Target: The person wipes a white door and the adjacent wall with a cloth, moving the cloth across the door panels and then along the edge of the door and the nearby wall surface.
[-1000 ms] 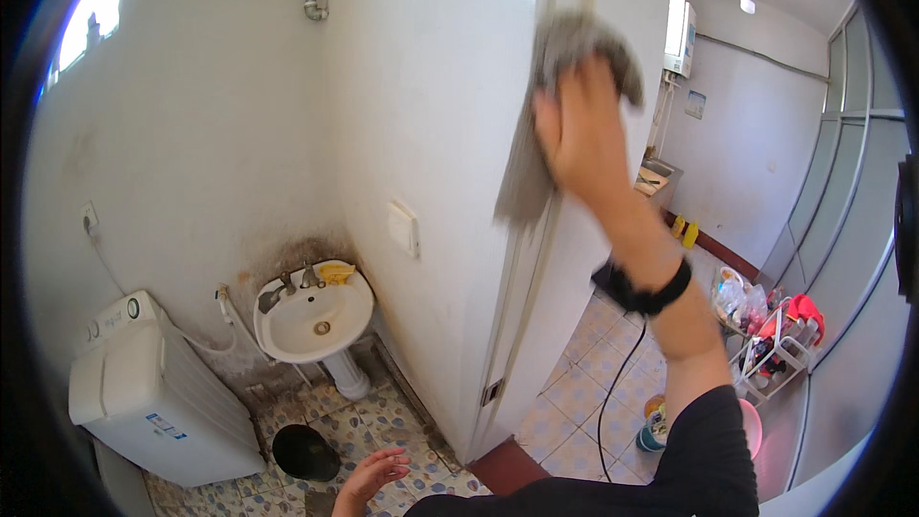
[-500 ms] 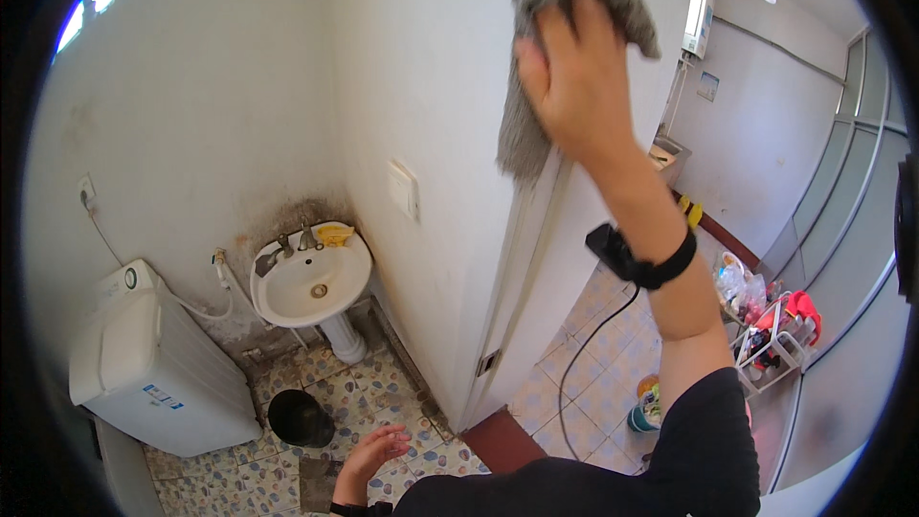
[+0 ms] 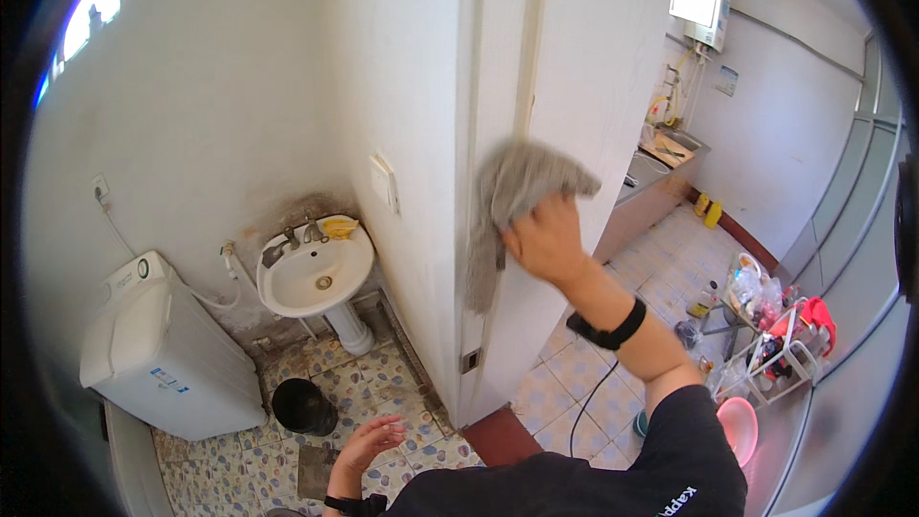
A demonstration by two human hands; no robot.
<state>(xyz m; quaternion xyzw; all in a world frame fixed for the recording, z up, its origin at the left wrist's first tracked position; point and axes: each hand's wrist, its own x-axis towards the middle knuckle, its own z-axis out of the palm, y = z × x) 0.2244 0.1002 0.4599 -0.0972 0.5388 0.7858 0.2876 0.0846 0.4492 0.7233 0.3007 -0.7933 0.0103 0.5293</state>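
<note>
A grey cleaning cloth (image 3: 525, 177) is pressed against the white door frame (image 3: 498, 86) at the edge of the wall. My right hand (image 3: 548, 244) holds it from the front, fingers closed into the fabric and slightly blurred. One end of the cloth hangs down along the frame, above the metal strike plate (image 3: 470, 360). Low in the view, my left hand (image 3: 369, 442) hovers over the patterned floor tiles (image 3: 383, 393), touching nothing, its fingers loosely bent and holding nothing.
Left of the wall stand a white pedestal sink (image 3: 287, 292), a washing machine (image 3: 177, 354) and a black bucket (image 3: 304, 406). A light switch (image 3: 384, 182) is on the wall. Through the doorway are a cluttered rack (image 3: 780, 349), a pink basin (image 3: 738, 429) and a counter (image 3: 637, 196).
My right hand has slid the cloth a good way down the door frame. The view has shifted, showing more of the room beyond the doorway. My left hand stays in nearly the same place.
</note>
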